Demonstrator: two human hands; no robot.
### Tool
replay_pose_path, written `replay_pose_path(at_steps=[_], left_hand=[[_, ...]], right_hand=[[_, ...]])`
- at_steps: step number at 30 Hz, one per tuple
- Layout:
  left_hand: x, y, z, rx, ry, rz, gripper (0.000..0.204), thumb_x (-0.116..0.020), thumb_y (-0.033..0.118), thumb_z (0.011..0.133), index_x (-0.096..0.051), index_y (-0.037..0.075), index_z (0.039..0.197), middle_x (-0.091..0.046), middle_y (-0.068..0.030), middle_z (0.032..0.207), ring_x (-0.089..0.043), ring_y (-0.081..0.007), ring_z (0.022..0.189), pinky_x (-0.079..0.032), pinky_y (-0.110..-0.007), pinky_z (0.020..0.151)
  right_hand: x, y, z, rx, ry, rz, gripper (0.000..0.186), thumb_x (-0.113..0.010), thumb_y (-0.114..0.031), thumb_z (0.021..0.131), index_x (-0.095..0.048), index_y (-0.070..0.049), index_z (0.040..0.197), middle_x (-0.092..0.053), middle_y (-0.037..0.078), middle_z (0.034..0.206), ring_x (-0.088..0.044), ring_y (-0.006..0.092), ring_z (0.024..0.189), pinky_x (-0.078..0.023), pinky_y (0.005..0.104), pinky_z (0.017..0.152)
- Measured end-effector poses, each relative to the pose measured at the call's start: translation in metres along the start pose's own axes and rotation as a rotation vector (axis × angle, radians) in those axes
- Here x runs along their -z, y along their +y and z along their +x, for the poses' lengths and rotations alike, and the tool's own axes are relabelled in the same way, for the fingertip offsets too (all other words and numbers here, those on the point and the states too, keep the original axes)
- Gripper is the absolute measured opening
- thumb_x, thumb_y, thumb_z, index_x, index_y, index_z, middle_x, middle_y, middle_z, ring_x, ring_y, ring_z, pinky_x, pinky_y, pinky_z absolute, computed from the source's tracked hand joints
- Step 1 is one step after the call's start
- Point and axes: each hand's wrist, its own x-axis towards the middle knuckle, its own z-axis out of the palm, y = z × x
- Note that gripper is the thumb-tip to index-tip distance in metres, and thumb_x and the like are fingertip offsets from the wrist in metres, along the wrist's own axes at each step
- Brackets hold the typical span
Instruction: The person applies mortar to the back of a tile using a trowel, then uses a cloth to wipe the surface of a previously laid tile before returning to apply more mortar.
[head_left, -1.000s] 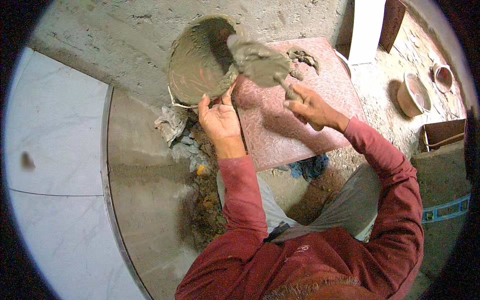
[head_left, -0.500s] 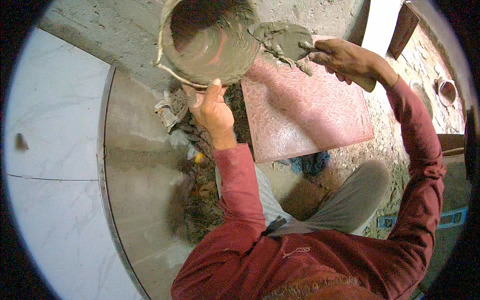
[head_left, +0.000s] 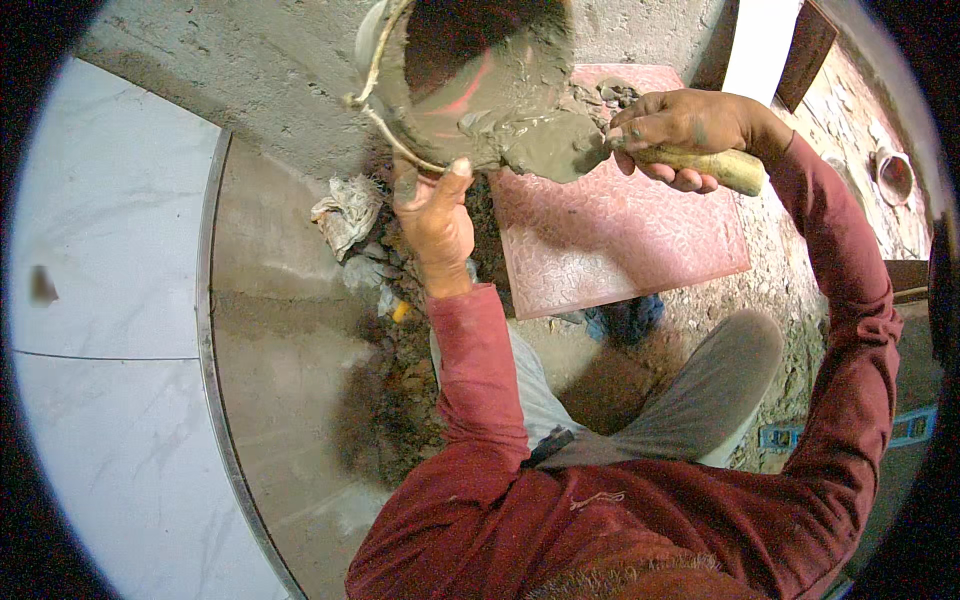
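Note:
My left hand (head_left: 438, 215) grips the near rim of a bucket (head_left: 388, 70), thumb over the edge, and holds it tipped. Grey wet mortar (head_left: 460, 95) coats the bucket's inside. My right hand (head_left: 690, 135) is closed around the yellowish handle of a trowel (head_left: 735, 172). The trowel's blade, coated in mortar, lies at the bucket's mouth; mortar hides most of the metal. Beneath both is a pink textured tile (head_left: 620, 235), with a clump of mortar (head_left: 605, 95) on its far part, partly behind my right hand.
A rough concrete wall (head_left: 270, 75) rises at the back. Large white tiles (head_left: 110, 250) with a metal edge strip (head_left: 208, 300) are on the left. Crumpled plastic (head_left: 345, 215) and rubble lie by my left arm. A blue spirit level (head_left: 910, 427) is at right, and a small pot (head_left: 893, 178) farther back.
The bucket has shifted right and tilted further toward the tile. The trowel blade has moved left and nearer, to the bucket's mouth. Mortar now shows on the tile's far part.

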Motion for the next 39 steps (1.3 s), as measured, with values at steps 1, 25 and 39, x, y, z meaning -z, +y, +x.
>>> replay_pose_path(at_steps=[1, 25, 39], left_hand=[[0.002, -0.003, 0.0, 0.018, -0.019, 0.035, 0.065, -0.07, -0.003, 0.082, -0.046, 0.009, 0.141, -0.061, -0.0068, 0.125, -0.062, -0.0195, 0.107, -0.054, -0.035, 0.087], [-0.005, 0.005, 0.012, -0.012, 0.113, -0.021, 0.073, -0.061, -0.001, 0.087, -0.03, 0.008, 0.152, -0.048, -0.0124, 0.14, -0.055, -0.0289, 0.123, -0.055, -0.047, 0.093], [-0.016, -0.022, 0.01, 0.088, 0.205, 0.192, 0.072, -0.056, -0.014, 0.077, -0.042, -0.001, 0.147, -0.054, -0.012, 0.136, -0.059, -0.0202, 0.113, -0.05, -0.032, 0.096]], right_hand=[[0.005, 0.002, 0.004, -0.007, -0.075, 0.08, 0.036, -0.049, -0.034, 0.1, -0.058, 0.001, 0.098, -0.051, 0.002, 0.058, -0.049, 0.0099, 0.039, -0.042, 0.0247, 0.03], [0.05, 0.17, 0.078, 0.325, 1.096, -0.741, 0.026, -0.059, -0.023, 0.091, -0.053, -0.001, 0.101, -0.063, 0.028, 0.083, -0.062, 0.0463, 0.081, -0.046, 0.0523, 0.072], [0.047, -0.003, 0.082, 0.679, 1.204, -1.901, 0.024, -0.055, -0.019, 0.095, -0.049, -0.009, 0.115, -0.054, 0.007, 0.089, -0.063, 0.0211, 0.071, -0.052, 0.0344, 0.064]])
